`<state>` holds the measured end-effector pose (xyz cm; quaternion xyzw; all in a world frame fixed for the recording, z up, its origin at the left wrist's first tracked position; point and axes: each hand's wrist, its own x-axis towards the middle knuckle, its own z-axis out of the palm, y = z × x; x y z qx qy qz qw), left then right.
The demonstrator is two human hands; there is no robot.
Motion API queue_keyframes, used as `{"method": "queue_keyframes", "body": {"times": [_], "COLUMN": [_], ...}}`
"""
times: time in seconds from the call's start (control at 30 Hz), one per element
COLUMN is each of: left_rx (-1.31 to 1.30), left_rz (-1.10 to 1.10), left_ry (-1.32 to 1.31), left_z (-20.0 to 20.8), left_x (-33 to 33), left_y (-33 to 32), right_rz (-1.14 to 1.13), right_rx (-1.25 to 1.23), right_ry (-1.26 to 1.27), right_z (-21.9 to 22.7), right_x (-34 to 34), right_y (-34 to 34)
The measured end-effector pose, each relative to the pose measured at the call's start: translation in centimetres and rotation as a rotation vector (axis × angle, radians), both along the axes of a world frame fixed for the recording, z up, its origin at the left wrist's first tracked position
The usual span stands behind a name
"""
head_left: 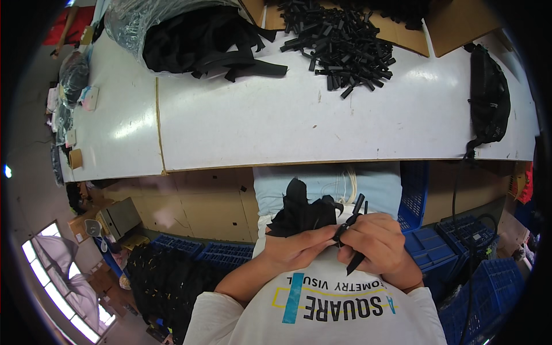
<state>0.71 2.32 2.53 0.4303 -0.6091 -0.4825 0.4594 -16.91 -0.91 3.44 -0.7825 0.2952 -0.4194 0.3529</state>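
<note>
My left hand point(299, 246) is closed, its thumb and fingers pinching a bunched piece of black fabric point(303, 214) that fans upward over my lap. Right beside it, my right hand point(374, 242) grips a slim black strip point(356, 208), which sticks out above the fingers. A black pointed end point(355, 263) hangs below them. Both hands nearly meet where the strip and fabric come together, in front of my white shirt. Fingers hide the join, so whether the two are attached I cannot tell.
On the white table point(247, 123) lie a heap of small black stick-like parts point(345, 49) and a plastic bag of black fabric pieces point(190, 43). A black pouch point(489, 98) is at the right. Blue crates point(428, 250) and a dark fabric pile point(167, 282) flank me.
</note>
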Motion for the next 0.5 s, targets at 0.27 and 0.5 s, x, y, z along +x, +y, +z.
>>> {"method": "queue_keyframes", "body": {"times": [0.27, 0.5], "left_rx": [0.004, -0.053], "left_rz": [-0.018, -0.002], "left_ry": [-0.002, -0.075], "left_z": [-0.5, -0.4], "left_x": [0.1, 0.0], "left_y": [0.5, 0.2], "right_rz": [-0.045, -0.029], "right_rx": [0.023, 0.06], "right_ry": [0.023, 0.041], "right_z": [-0.3, -0.3], "right_x": [0.2, 0.1], "right_y": [0.2, 0.4]}}
